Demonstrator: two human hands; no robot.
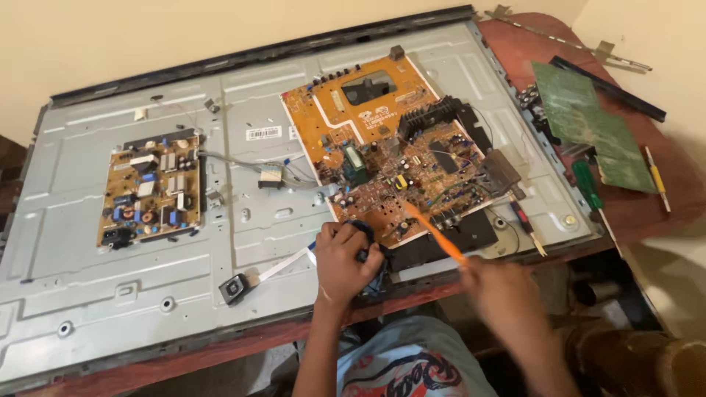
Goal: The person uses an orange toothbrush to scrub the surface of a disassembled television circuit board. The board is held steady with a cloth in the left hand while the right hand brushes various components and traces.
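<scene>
- Circuit board [390,147], the large orange one, lay on the grey metal panel [110,294], just beyond both my hands.
- My left hand [346,257] gripped its near edge, fingers curled.
- My right hand [507,294] pinched an orange tool [434,234], slanting up-left onto the board.

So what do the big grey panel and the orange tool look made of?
The grey panel looks like stamped sheet metal: dull silvery finish, pressed ribs, screw holes. The orange tool in the right hand seems to be plastic: uniform bright colour, no gleam, though blurred.
</scene>
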